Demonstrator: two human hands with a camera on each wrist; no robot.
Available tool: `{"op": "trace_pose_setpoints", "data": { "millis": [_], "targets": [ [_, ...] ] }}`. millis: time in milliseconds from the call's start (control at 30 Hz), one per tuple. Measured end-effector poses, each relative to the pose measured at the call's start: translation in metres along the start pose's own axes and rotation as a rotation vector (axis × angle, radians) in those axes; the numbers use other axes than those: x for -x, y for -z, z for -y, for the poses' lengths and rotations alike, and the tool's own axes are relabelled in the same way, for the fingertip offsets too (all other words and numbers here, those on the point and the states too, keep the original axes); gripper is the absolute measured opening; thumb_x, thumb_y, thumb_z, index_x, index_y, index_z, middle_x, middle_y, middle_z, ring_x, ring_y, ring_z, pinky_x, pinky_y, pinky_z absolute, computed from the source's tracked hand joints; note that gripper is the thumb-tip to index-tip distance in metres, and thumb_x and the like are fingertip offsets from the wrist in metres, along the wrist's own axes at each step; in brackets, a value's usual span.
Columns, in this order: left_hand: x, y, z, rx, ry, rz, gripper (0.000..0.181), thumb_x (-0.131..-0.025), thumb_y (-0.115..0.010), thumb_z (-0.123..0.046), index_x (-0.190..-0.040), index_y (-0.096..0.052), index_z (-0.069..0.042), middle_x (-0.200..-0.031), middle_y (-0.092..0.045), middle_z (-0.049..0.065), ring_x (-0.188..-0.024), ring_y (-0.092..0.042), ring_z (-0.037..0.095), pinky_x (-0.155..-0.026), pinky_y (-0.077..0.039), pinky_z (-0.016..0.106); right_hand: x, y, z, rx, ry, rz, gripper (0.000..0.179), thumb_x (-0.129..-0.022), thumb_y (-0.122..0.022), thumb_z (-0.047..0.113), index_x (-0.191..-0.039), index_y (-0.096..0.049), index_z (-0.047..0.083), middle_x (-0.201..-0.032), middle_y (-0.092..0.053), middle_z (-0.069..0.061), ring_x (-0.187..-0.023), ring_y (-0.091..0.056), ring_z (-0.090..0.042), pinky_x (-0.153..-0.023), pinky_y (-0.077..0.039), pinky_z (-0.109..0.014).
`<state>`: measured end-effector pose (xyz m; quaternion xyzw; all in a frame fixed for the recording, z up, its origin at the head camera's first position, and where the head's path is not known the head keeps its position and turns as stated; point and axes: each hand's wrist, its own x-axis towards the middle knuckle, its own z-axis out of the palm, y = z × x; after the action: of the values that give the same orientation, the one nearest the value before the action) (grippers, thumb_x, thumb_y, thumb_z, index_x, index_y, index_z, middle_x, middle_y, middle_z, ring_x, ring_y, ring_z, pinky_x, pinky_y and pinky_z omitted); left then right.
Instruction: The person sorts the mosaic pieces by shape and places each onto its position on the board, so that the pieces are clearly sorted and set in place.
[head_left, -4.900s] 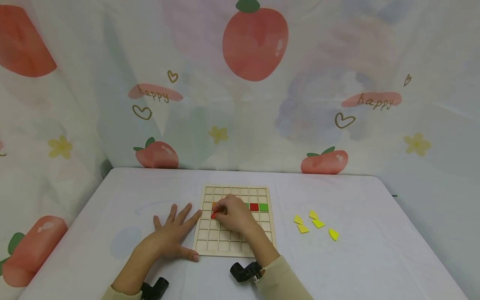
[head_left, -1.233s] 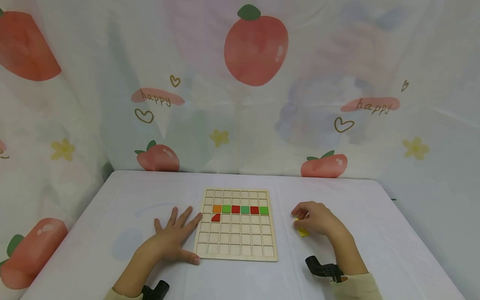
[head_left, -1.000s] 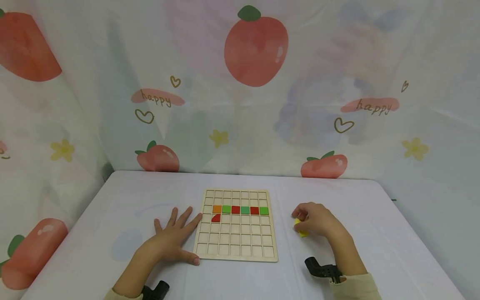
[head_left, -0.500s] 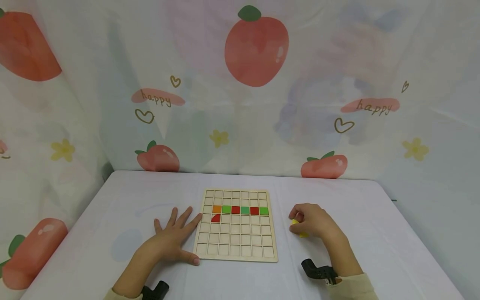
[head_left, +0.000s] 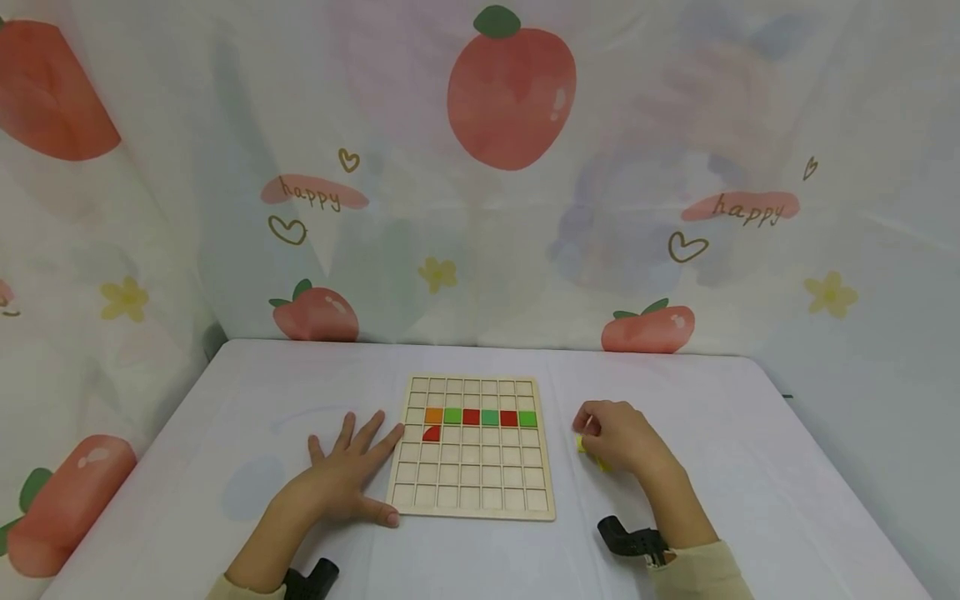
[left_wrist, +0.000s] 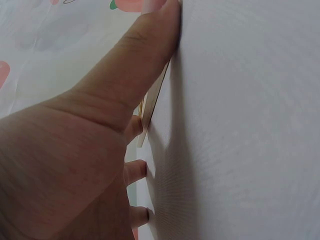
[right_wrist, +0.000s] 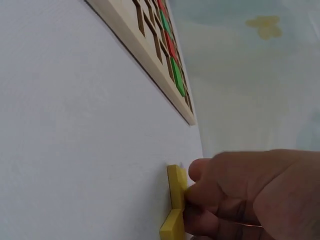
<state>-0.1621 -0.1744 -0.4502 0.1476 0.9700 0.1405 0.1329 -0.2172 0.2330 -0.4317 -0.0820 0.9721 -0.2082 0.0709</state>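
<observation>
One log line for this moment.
left hand: spread beside grid board | right hand: touches yellow pieces | board: row of six coloured squares, red piece below

At the lower right, the right hand (right_wrist: 250,195) reaches in, fingers bent against a yellow piece (right_wrist: 176,187); a second yellow piece (right_wrist: 173,227) adjoins it below. Across the top runs a wooden grid board (right_wrist: 150,65) holding red and green pieces. White cloth (right_wrist: 75,140) fills the left; a yellow flower print (right_wrist: 265,26) shows upper right.

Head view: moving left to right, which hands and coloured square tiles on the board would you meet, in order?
Left hand, orange tile, green tile, red tile, teal tile, second red tile, second green tile, right hand.
</observation>
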Motion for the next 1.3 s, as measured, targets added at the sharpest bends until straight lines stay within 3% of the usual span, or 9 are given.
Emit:
{"op": "trace_pose_setpoints", "data": {
  "millis": [167, 367, 533, 700, 800, 1067, 1300],
  "targets": [
    [0.0, 0.001, -0.001, 0.006, 0.002, 0.0, 0.125, -0.056, -0.079, -0.076, -0.159, -0.026, -0.031, -0.168, -0.01, 0.009, -0.15, 0.004, 0.051, -0.098, 0.003, 0.087, 0.0, 0.001, 0.001, -0.004, 0.0, 0.004, 0.007, -0.085, -0.072, 0.013, -0.091, -0.069, 0.015, -0.075, -0.057, 0.001, -0.07, -0.051, -0.015, -0.063, -0.043, -0.031],
    [0.001, 0.002, -0.001, 0.009, -0.006, -0.001, 0.125, -0.056, -0.079, -0.075, -0.159, -0.026, -0.029, -0.168, -0.01, 0.011, -0.15, 0.004, 0.052, -0.098, 0.003, 0.087, 0.001, -0.001, 0.006, -0.022, -0.017, 0.05, 0.021, -0.076, -0.087, 0.019, -0.086, -0.068, 0.016, -0.074, -0.057, 0.001, -0.073, -0.052, -0.015, -0.066, -0.042, -0.031],
    [0.0, 0.002, -0.001, 0.01, -0.005, -0.004, 0.125, -0.056, -0.08, -0.074, -0.159, -0.027, -0.029, -0.168, -0.011, 0.011, -0.15, 0.003, 0.052, -0.098, 0.003, 0.087, 0.001, -0.003, 0.014, 0.002, -0.002, 0.056, 0.016, -0.077, -0.08, 0.011, -0.084, -0.067, 0.018, -0.074, -0.056, 0.0, -0.072, -0.051, -0.017, -0.063, -0.042, -0.032],
    [0.0, 0.001, -0.001, 0.006, -0.006, -0.005, 0.125, -0.055, -0.08, -0.074, -0.159, -0.027, -0.029, -0.168, -0.012, 0.011, -0.149, 0.002, 0.053, -0.097, 0.002, 0.087, 0.002, -0.001, 0.016, 0.027, 0.022, -0.003, 0.014, -0.079, -0.07, 0.006, -0.088, -0.07, 0.017, -0.076, -0.059, 0.002, -0.073, -0.053, -0.017, -0.065, -0.045, -0.033],
    [0.0, 0.001, -0.001, 0.002, -0.007, -0.007, 0.125, -0.055, -0.079, -0.075, -0.159, -0.027, -0.029, -0.168, -0.012, 0.011, -0.149, 0.002, 0.053, -0.097, 0.002, 0.087, 0.001, 0.0, 0.012, -0.023, 0.043, -0.04, 0.016, -0.084, -0.067, 0.004, -0.094, -0.073, 0.015, -0.082, -0.063, 0.003, -0.076, -0.056, -0.015, -0.07, -0.049, -0.033],
    [0.001, 0.001, -0.001, 0.017, -0.002, 0.005, 0.125, -0.055, -0.079, -0.074, -0.159, -0.026, -0.029, -0.168, -0.01, 0.011, -0.15, 0.004, 0.052, -0.097, 0.003, 0.087, -0.003, 0.002, 0.011, -0.313, 0.153, -0.055, 0.016, -0.089, -0.068, 0.007, -0.104, -0.073, 0.011, -0.096, -0.069, 0.001, -0.077, -0.066, -0.012, -0.075, -0.055, -0.027],
    [0.0, 0.001, -0.001, 0.026, -0.001, 0.004, 0.125, -0.055, -0.08, -0.074, -0.159, -0.027, -0.029, -0.168, -0.011, 0.011, -0.15, 0.004, 0.052, -0.097, 0.004, 0.087, -0.004, -0.001, 0.014, -0.348, 0.137, -0.067, 0.015, -0.088, -0.069, 0.007, -0.102, -0.073, 0.01, -0.095, -0.069, 0.0, -0.075, -0.066, -0.015, -0.073, -0.055, -0.028]
  ]
}}
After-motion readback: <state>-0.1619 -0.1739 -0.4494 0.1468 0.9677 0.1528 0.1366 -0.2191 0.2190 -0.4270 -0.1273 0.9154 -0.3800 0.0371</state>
